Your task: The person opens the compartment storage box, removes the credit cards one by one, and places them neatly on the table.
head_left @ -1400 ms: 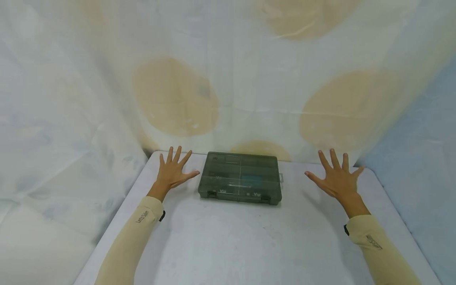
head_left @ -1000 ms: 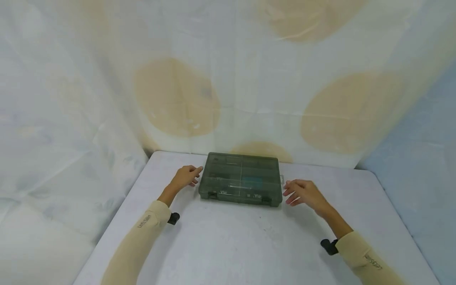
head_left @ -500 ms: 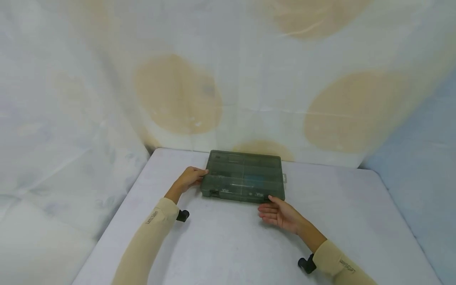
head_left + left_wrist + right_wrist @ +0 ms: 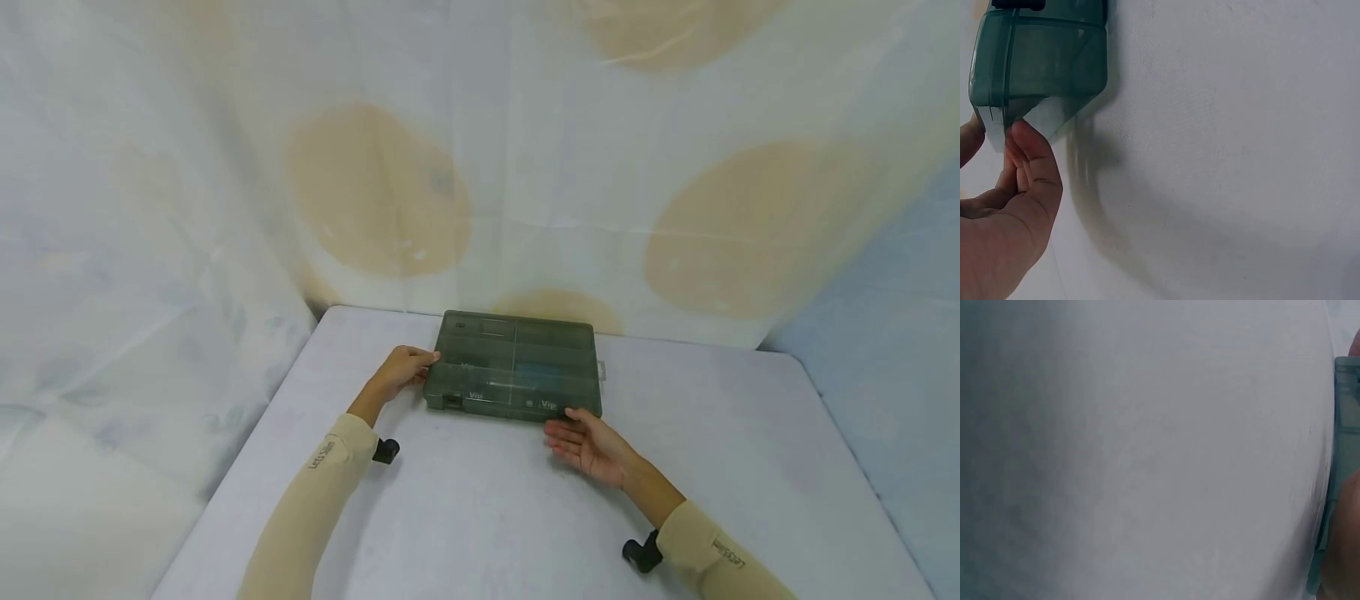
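Lying flat toward the far middle of the white table (image 4: 480,500): a smoky grey-green translucent compartment box (image 4: 514,363), lid down, dividers and a bluish patch faintly visible through the plastic, pale lettering along the near wall, two dark latches on that same near edge. At the box's left end, the left hand (image 4: 401,371), fingers bent and pinching the left edge, thumb on top near the corner; confirmed close up in the left wrist view, thumb (image 4: 1035,162) pressed against the box's corner (image 4: 1041,62), another finger just visible on the other side of that edge. At the near right corner, the right hand (image 4: 588,442), palm turned up, fingers loosely extended and slightly apart, index tip touching or just short of the near wall by the right latch; contact impossible to settle from the head view. Nothing gripped by that hand. In the right wrist view, mostly bare table, only a sliver of the box (image 4: 1344,394) at the right border and a blurred bit of skin beside it. Beige sleeves on both forearms, small print near each cuff, a dark strap-mounted device under each wrist. Behind and to the left, a draped pale curtain (image 4: 375,192) with large tan circles, reaching down to the table's far edge; to the right, a light blue cloth (image 4: 885,333).
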